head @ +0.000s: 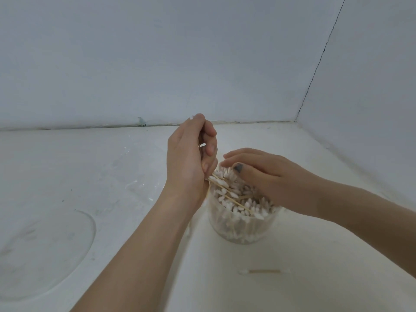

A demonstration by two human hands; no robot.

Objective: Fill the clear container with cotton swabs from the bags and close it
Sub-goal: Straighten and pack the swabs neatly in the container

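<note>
Curled fingers of the left hand (191,154) grip what looks like a few cotton swabs (236,194), their sticks slanting down over the one clear container (242,226) at centre right of the frame. Flat and relaxed, the right hand (258,172) rests on the packed swab tips. One stray swab (263,271) lies lower right. One clear lid (42,251) sits lower left.
</note>
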